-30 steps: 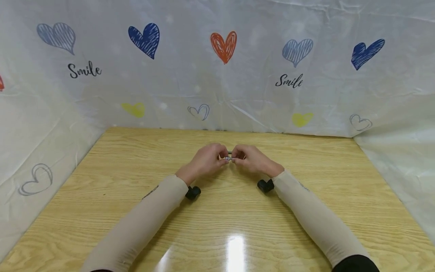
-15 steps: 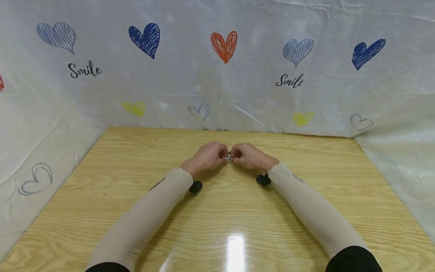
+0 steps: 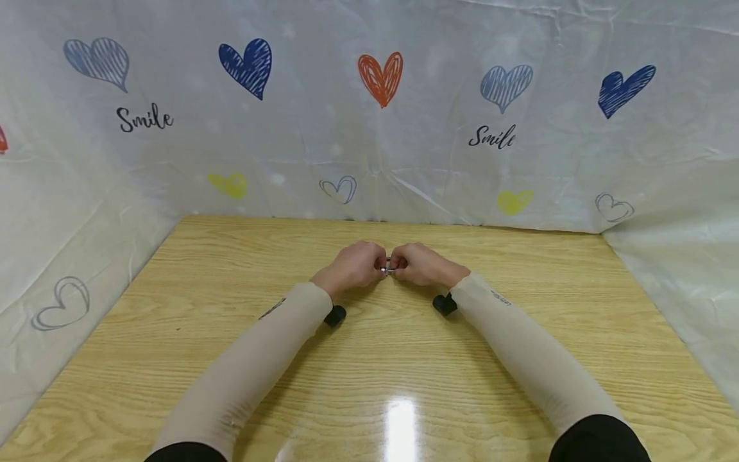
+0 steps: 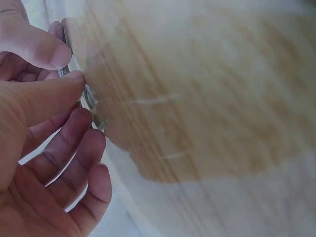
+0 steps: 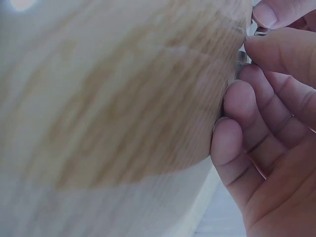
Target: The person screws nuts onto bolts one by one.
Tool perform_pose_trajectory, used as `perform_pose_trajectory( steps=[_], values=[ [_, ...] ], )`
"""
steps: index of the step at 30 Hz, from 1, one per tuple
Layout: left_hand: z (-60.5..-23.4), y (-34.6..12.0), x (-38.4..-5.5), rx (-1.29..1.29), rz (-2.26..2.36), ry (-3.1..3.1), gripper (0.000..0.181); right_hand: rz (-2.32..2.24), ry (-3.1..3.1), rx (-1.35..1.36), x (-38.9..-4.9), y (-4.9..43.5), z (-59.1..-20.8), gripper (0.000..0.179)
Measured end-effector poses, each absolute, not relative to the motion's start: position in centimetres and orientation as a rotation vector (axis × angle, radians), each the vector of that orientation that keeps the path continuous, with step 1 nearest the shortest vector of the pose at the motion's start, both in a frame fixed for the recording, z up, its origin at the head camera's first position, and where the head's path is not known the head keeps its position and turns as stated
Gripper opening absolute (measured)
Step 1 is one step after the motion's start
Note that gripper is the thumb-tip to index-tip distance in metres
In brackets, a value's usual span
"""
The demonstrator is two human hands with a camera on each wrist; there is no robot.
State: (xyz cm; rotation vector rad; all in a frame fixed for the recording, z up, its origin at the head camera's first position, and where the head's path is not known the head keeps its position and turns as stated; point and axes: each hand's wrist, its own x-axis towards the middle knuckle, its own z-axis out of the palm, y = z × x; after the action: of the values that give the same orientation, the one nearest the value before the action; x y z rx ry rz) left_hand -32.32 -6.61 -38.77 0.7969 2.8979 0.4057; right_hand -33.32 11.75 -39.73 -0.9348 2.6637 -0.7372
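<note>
Both hands meet near the far side of the wooden table point(image 3: 369, 359), holding one small shiny metal fastener point(image 3: 389, 270). Two parallel bars of it show between the hands in the head view. Thumb and fingers of the left hand point(image 3: 353, 264) pinch its left part. From the other side, the right hand point(image 3: 426, 264) pinches its right part. A threaded rod point(image 4: 63, 72) on the fastener shows between the thumbs in the left wrist view. Fingers hide most of the piece, so I cannot tell its exact kind.
A white sheet point(image 3: 312, 128) printed with hearts and "Smile" hangs behind the table and along its sides. Black wrist cameras point(image 3: 335, 315) stick out below the beige sleeves point(image 3: 254, 359). Glare point(image 3: 400, 423) lies on the near tabletop.
The forearms and wrists have shifted slightly inward and away from the body. Both hands keep their pinch on the metal fastener, now a little closer together.
</note>
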Motion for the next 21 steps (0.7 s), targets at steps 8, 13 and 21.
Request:
perform_pose_trajectory(
  steps=[8,13,21],
  values=[
    [-38.78,-6.94,-32.12,0.772,0.436,2.888,0.007,-0.728,2.679,-0.944,-33.36,11.46,-39.91,0.003],
    [-38.87,-7.11,-32.18,0.792,0.45,2.889,0.007,-0.72,2.682,-0.953,-33.33,11.42,-39.8,0.005],
    [-38.74,-7.47,-31.99,0.792,0.455,2.897,0.013,-0.754,2.706,-0.956,-32.66,11.93,-39.41,0.019]
  ],
)
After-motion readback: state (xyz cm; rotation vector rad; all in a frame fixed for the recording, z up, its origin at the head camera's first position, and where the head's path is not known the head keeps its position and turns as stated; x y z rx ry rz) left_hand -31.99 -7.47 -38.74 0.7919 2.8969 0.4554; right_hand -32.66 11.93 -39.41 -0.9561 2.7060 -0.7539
